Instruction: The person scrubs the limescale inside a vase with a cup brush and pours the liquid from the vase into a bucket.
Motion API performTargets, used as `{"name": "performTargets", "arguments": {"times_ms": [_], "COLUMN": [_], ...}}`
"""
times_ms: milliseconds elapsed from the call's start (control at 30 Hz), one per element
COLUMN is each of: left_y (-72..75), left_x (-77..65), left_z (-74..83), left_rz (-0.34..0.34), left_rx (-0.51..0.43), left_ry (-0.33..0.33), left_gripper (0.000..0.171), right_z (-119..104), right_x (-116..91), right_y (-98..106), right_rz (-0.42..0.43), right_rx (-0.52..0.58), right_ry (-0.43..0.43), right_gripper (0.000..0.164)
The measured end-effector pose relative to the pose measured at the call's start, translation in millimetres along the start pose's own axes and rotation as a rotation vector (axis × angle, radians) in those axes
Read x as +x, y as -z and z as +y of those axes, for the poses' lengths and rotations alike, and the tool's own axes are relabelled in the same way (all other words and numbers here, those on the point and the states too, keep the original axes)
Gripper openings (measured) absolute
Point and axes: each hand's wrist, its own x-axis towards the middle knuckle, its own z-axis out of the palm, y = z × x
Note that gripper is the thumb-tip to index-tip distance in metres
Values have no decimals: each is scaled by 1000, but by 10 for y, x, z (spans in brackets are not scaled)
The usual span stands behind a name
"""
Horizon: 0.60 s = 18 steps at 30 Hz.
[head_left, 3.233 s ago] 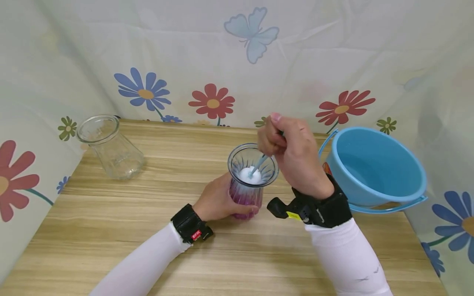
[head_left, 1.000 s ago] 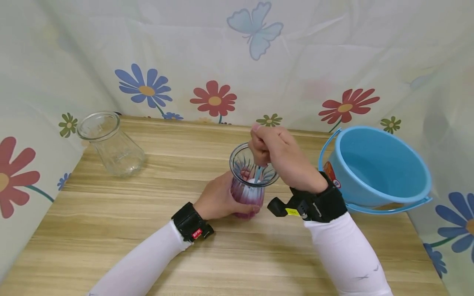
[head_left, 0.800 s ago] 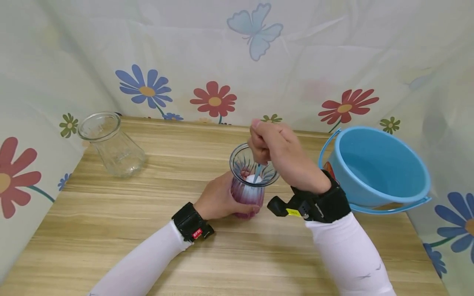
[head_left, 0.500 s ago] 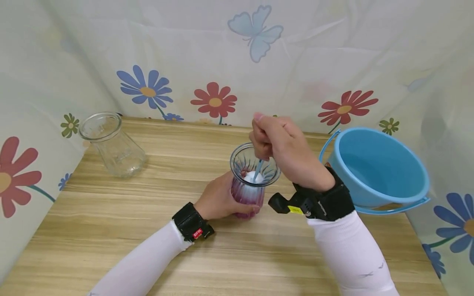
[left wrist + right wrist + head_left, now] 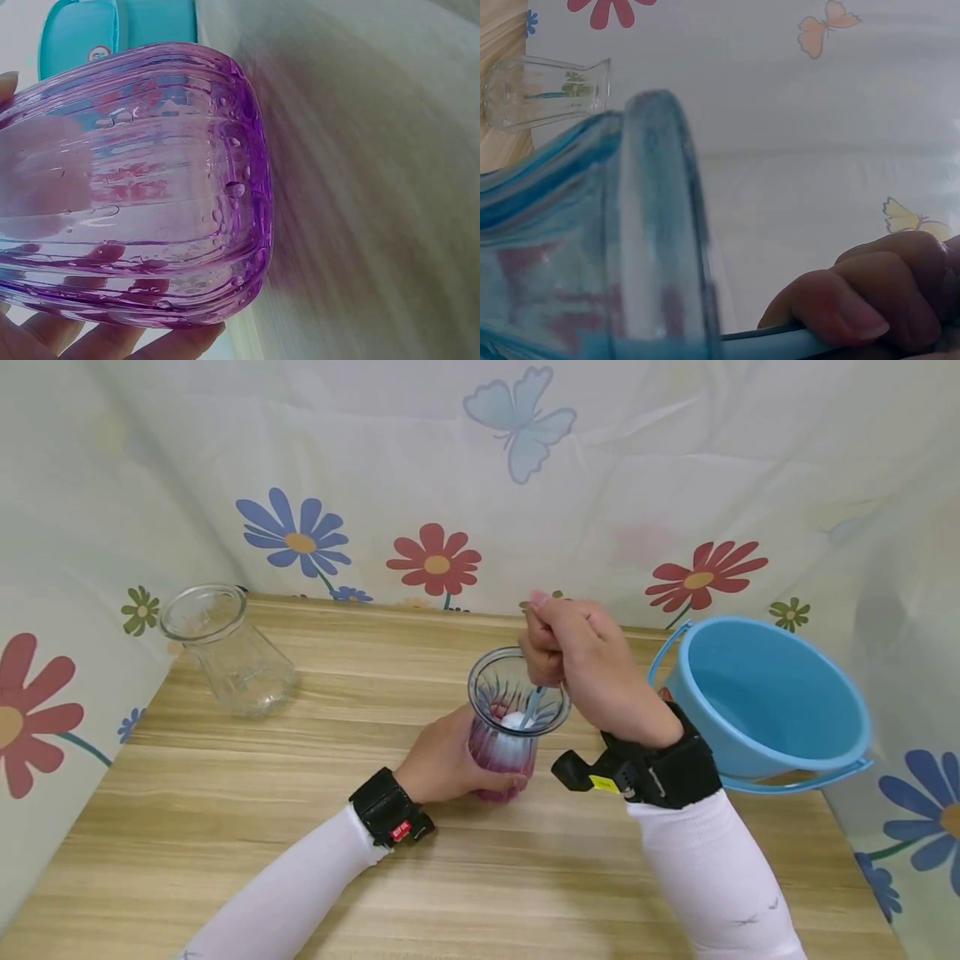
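Observation:
A ribbed glass vase [image 5: 502,756], blue at the rim and purple at the base, stands upright on the wooden table. My left hand [image 5: 442,760] grips its lower body, thumb across the near side; the left wrist view shows water drops on the purple glass [image 5: 172,195]. Above the rim, my right hand [image 5: 581,660] is curled round the blue handle of a bottle brush [image 5: 532,706]. The brush's white head [image 5: 513,720] is inside the vase. In the right wrist view, the curled fingers [image 5: 847,315] hold the handle [image 5: 772,345] just beyond the blue glass rim.
A clear glass vase [image 5: 240,668] stands at the back left of the wooden table [image 5: 337,693]. To the right, close to my right wrist, is a light blue bucket [image 5: 693,718] with its handle down. A flower-printed curtain [image 5: 360,443] encloses the back and sides.
My right hand with the brush has dipped lower over the vase, then shifted slightly right and tilted the handle. My left hand keeps its hold on the vase, which stays in place.

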Motion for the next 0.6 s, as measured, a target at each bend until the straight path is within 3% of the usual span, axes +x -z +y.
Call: {"name": "performTargets", "arguments": {"times_ms": [167, 600], "left_y": [17, 28], "left_x": [-3, -2], "left_z": [3, 36], "left_rz": [3, -18], "left_rx": [-2, -6], "left_ry": [2, 10], "left_gripper": [97, 94], "right_z": [33, 118], "right_x": [-21, -24], "right_y": [30, -3], "right_rz": [-1, -28], "right_rx": [-34, -138], "right_ry": [9, -62], "right_gripper": [49, 52]}}
